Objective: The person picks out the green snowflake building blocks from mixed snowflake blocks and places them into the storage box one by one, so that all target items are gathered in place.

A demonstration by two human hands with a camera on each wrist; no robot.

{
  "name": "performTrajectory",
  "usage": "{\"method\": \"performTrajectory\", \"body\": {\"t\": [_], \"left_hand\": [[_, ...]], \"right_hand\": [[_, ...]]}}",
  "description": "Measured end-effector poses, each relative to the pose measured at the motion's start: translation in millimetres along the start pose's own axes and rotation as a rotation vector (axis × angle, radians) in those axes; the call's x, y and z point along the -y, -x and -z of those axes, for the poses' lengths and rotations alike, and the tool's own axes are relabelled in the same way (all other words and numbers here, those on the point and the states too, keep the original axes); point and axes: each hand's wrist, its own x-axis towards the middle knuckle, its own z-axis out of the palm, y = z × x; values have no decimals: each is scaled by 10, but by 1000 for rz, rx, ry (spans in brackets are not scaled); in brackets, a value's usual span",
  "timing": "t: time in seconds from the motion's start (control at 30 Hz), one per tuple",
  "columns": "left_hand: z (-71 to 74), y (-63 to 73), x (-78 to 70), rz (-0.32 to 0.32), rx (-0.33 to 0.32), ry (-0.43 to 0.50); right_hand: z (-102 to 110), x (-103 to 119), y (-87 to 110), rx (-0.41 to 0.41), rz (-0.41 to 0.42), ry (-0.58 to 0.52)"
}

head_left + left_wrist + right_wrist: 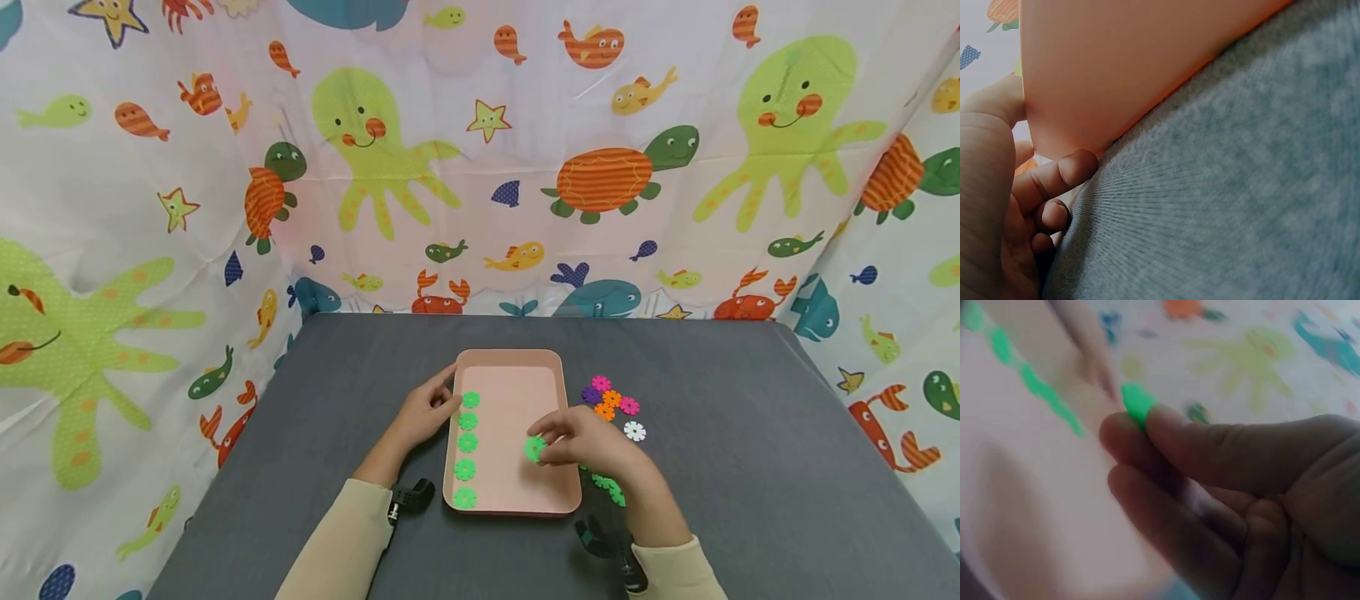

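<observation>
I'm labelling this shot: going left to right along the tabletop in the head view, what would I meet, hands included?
Left hand → column of five green pieces → pinched green piece → right hand → white piece.

Head view: my right hand [588, 437] covers part of the green flower [535, 448] I pinch. The same hand and forearm [656, 508] partly hide the loose green flowers [604, 482] beside the tray [502, 392]; count not possible. Both my sleeves [337, 533] run off the bottom edge. Left wrist view: tray cut off at top, my left hand [994, 181] at left. Right wrist view: flower row [1038, 387] and patterned cloth [1254, 362] blurred.
</observation>
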Motion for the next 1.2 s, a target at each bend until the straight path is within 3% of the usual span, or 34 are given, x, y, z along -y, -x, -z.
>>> {"method": "performTrajectory", "body": {"t": [0.1,0.23,0.47,0.57,0.7,0.87,0.97,1.2], "left_hand": [[-4,-10,6,1,3,5],[-8,-25,12,-4,3,8],[-18,-35,7,-1,10,19],[-19,-36,-3,1,12,16],[-14,-37,-22,0,9,16],[-9,-35,-30,5,7,14],[-6,-26,-26,13,6,10],[4,3,-22,6,6,16]], "right_hand": [[-289,2,-121,74,26,87],[-559,-8,-180,105,40,225],[-684,4,-163,100,12,295],[-624,5,-148,80,24,306],[-373,30,-92,2,14,276],[48,-11,31,-182,-76,238],[231,-99,106,-248,-139,267],[319,-333,79,-176,-311,356]]}}
